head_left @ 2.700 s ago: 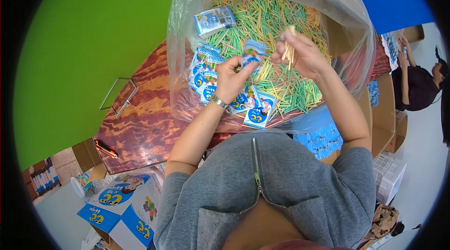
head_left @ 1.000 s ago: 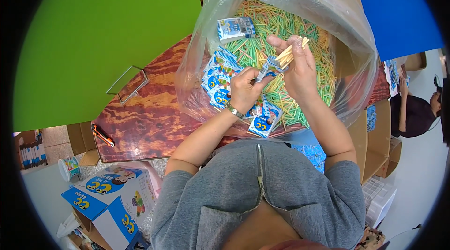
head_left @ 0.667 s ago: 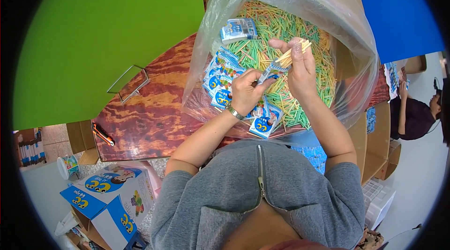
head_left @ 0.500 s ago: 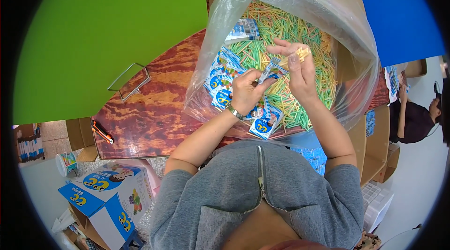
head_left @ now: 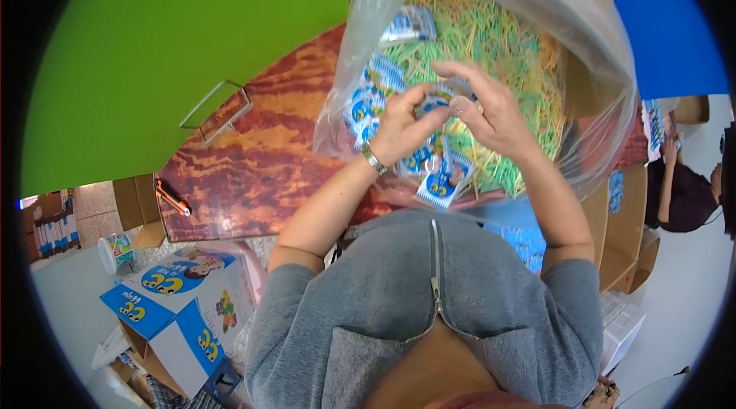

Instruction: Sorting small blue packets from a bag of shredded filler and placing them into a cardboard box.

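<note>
My left hand [head_left: 400, 130], with a metal-band watch at its wrist, pinches a small blue-and-white packet [head_left: 438, 96] upright. Just right of the packet is my right hand [head_left: 497, 116], its fingers curved and apart, the thumb tip close to the packet's edge. No sticks show in the right hand. Beneath both hands lies a heap of thin green, yellow and pink sticks [head_left: 529, 87] in a large clear plastic bag [head_left: 606, 49]. On the heap's left side rest several blue-and-white packets [head_left: 442, 183], and a larger silvery-blue packet [head_left: 412, 25] lies farther back.
The bag spreads over a red-brown patterned table [head_left: 261, 148]. On the table are an orange-black box cutter [head_left: 173, 197] and a bent metal frame [head_left: 222, 114]. Printed cartons [head_left: 180, 309] stand lower left. Open cardboard boxes [head_left: 621, 233] and another person [head_left: 678, 190] are at right.
My right hand has come in against the packet, and the yellow sticks it held no longer show in it. My left hand keeps hold of the packet. The whole view has shifted slightly.
</note>
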